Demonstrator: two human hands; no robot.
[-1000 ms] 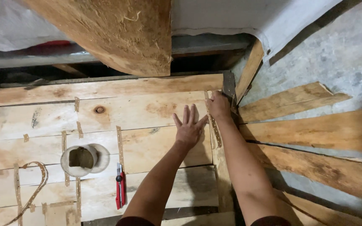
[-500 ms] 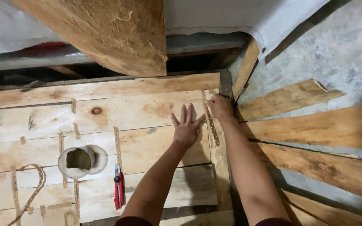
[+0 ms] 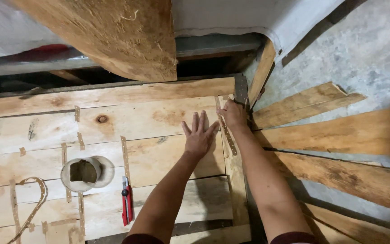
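Pale wood everywhere — a panel of veneer sheets [image 3: 113,149] joined with strips of perforated paper tape. The left hand [image 3: 198,135] lay flat on the panel near its right edge, fingers spread wide, holding nothing; it looked like it was pressing the sheet down to keep it from shifting. The right hand [image 3: 233,114] sat at the panel's top right corner, fingers curled over the end of the tape strip [image 3: 225,131] running down that edge, just below a dark metal tool [image 3: 241,89] — whether it gripped the tool or only pinched the tape, I couldn't tell. A roll of tape [image 3: 85,174] rested on the panel to the left, with a red utility knife [image 3: 126,207] just beside it, both within reach. A loose tape curl [image 3: 32,199] lay at the far left. Rough planks [image 3: 339,135] fanned out on the concrete to the right.
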